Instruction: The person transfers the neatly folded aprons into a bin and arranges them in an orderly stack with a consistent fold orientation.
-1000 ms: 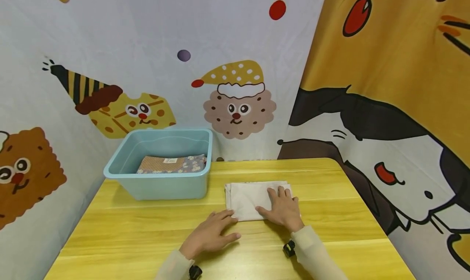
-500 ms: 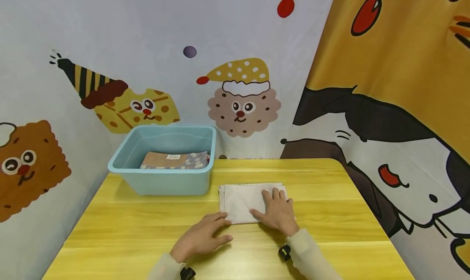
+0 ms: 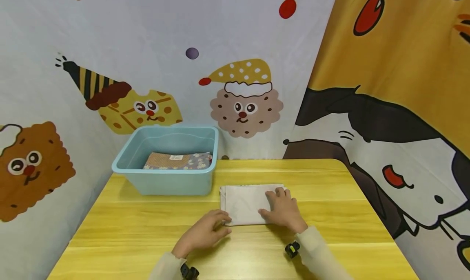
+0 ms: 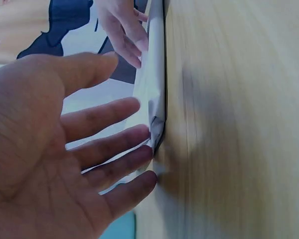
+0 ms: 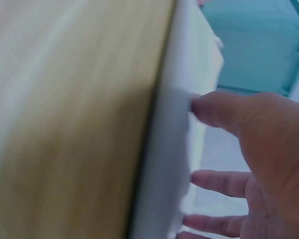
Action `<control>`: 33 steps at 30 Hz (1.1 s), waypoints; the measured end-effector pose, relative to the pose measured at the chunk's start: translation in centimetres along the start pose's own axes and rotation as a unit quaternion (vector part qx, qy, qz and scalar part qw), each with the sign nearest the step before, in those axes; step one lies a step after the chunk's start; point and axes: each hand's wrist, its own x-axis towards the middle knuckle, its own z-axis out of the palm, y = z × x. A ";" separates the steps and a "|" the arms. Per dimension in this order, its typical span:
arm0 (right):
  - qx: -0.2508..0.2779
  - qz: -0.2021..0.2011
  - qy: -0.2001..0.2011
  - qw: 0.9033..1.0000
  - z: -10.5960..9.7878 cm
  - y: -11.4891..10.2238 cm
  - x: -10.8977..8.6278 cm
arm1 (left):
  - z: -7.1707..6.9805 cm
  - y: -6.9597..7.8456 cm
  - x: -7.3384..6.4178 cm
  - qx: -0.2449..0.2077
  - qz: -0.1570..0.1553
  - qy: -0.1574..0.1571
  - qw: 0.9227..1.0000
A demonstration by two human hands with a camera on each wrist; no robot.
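Observation:
A folded white cloth (image 3: 244, 204) lies flat on the wooden table, its folded edge seen side-on in both wrist views. My left hand (image 3: 203, 231) is at the cloth's near left corner, its fingertips touching or very close to the edge. In the left wrist view the left hand (image 4: 55, 144) shows spread, slightly bent fingers with nothing held. On the cloth's right part, the fingertips and thumb of my right hand (image 3: 284, 210) rest on the top. The right wrist view has the right hand (image 5: 269, 154) with thumb and fingers apart, touching the cloth (image 5: 167, 129).
A light blue plastic bin (image 3: 172, 183) stands at the table's back left. Inside it lies a folded patterned cloth (image 3: 176, 161), brown and flowered, with a white label. A cartoon-printed curtain (image 3: 242, 31) hangs behind the wooden table (image 3: 312, 190).
The cloth has slid a little left toward the bin, with both hands going along. Since then my right hand has shifted slightly right and its fingers have bent more. The head view turned slightly.

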 end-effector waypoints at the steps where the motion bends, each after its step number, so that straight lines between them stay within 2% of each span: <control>1: 0.015 -0.002 -0.005 1.000 -0.4 0.3 0.0 | 0.0 -0.1 0.2 -0.017 0.001 0.007 1.000; 4: 0.049 -0.005 -0.018 0.999 -1.5 1.1 0.1 | 0.0 -0.4 0.6 -0.060 -0.001 0.033 0.998; 7: 0.078 -0.001 -0.024 0.997 -2.4 2.0 0.1 | 0.0 -0.6 1.1 -0.085 -0.002 0.069 0.994; 11: 0.114 0.010 -0.031 0.993 -3.1 3.3 0.3 | 0.2 -0.8 1.5 -0.122 -0.009 0.115 0.986; 14: 0.142 0.020 -0.044 0.989 -3.7 4.2 0.4 | 0.2 -0.9 1.8 -0.157 -0.029 0.141 0.977; 16: 0.164 0.032 -0.055 0.984 -4.0 4.7 0.4 | 0.2 -1.0 2.1 -0.177 -0.055 0.148 0.972; 18: 0.189 0.046 -0.068 0.979 -4.1 5.1 0.5 | 0.2 -1.0 2.3 -0.210 -0.085 0.151 0.962; 22: 0.233 0.082 -0.091 0.965 -4.3 5.6 0.5 | -0.1 -0.8 2.8 -0.279 -0.142 0.150 0.938; 25: 0.254 0.104 -0.104 0.956 -4.5 5.8 0.4 | -0.2 -0.7 3.2 -0.332 -0.168 0.153 0.915; 28: 0.267 0.121 -0.112 0.949 -4.6 5.8 0.4 | -0.2 -0.7 3.6 -0.365 -0.188 0.156 0.898; 30: 0.276 0.132 -0.113 0.945 -4.6 5.8 0.5 | -0.3 -0.7 3.8 -0.372 -0.199 0.157 0.893; 33: 0.290 0.143 -0.113 0.940 -4.5 5.7 0.5 | -0.2 -0.6 3.9 -0.370 -0.211 0.155 0.891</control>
